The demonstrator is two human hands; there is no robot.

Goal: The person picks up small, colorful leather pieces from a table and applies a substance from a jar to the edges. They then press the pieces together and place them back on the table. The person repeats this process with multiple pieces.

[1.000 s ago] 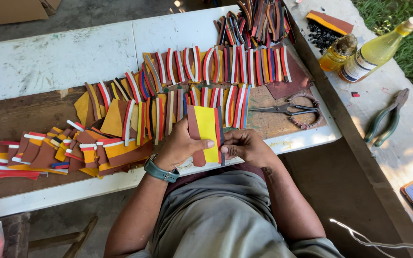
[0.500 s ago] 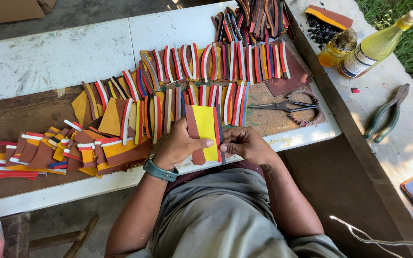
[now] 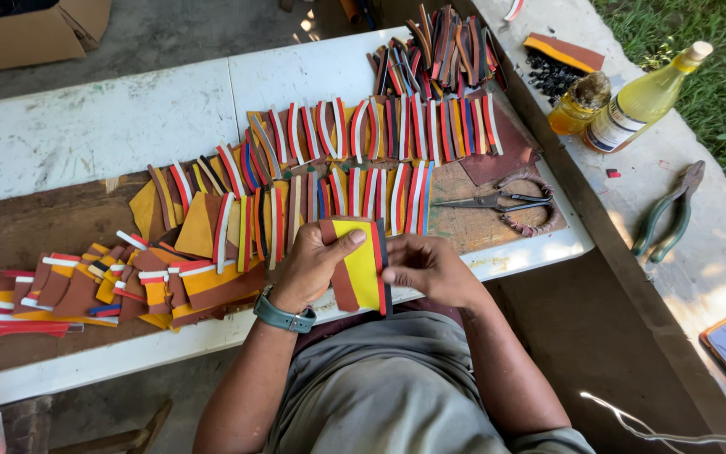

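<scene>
My left hand (image 3: pixel 313 267) grips a flat leather piece (image 3: pixel 358 267) that is yellow in the middle with brown, red and dark strips along its sides; the thumb lies across its top edge. My right hand (image 3: pixel 424 267) pinches the same piece at its right edge. Both hands hold it just above the near edge of the white table (image 3: pixel 94 126). A teal watch (image 3: pixel 282 314) sits on my left wrist. Rows of coloured leather strips (image 3: pixel 363 134) lie fanned out beyond my hands.
Scissors (image 3: pixel 497 202) lie right of the strips on a brown board. A second heap of strips (image 3: pixel 439 55) is at the far end. On the concrete ledge at right stand a yellow bottle (image 3: pixel 644 99), a jar (image 3: pixel 580 102) and pliers (image 3: pixel 670 214). A cardboard box (image 3: pixel 27 29) sits at the top left.
The hands have hardly moved; my right fingers have shifted slightly along the piece's right edge.
</scene>
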